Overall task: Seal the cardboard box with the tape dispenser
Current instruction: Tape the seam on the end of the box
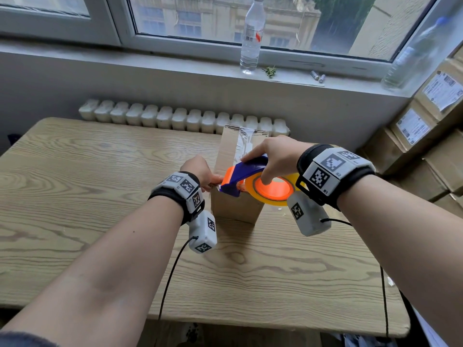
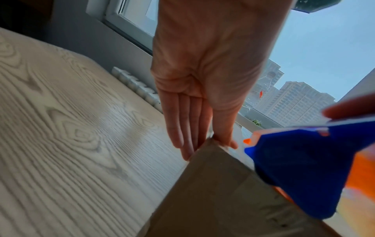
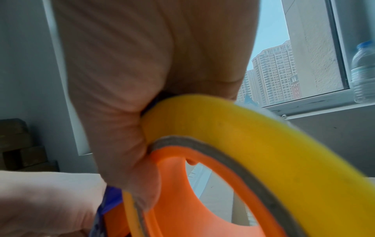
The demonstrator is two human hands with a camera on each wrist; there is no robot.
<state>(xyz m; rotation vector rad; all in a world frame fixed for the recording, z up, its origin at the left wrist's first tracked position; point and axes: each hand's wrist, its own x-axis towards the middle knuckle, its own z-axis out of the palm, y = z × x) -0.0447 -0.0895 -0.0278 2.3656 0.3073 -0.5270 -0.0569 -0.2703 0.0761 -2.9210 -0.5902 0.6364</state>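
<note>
A tall cardboard box (image 1: pixel 235 209) stands on the wooden table (image 1: pixel 100 171), and a strip of clear tape (image 1: pixel 244 144) runs along its top. My right hand (image 1: pixel 263 166) grips the blue and orange tape dispenser (image 1: pixel 248 171) at the box's near top edge, thumb inside the orange hub. The yellow tape roll (image 3: pixel 263 136) fills the right wrist view. My left hand (image 1: pixel 210 180) is at the box's near left corner. In the left wrist view its fingers (image 2: pixel 182 128) lie straight against the box (image 2: pixel 213 192) side while the thumb presses the top edge beside the dispenser (image 2: pixel 304 168).
A radiator (image 1: pixel 180 118) runs behind the table under the window sill. One clear bottle (image 1: pixel 251 38) stands on the sill, another bottle (image 1: pixel 411 56) at its right end. Stacked labelled cartons (image 1: pixel 426 136) rise to the right of the table.
</note>
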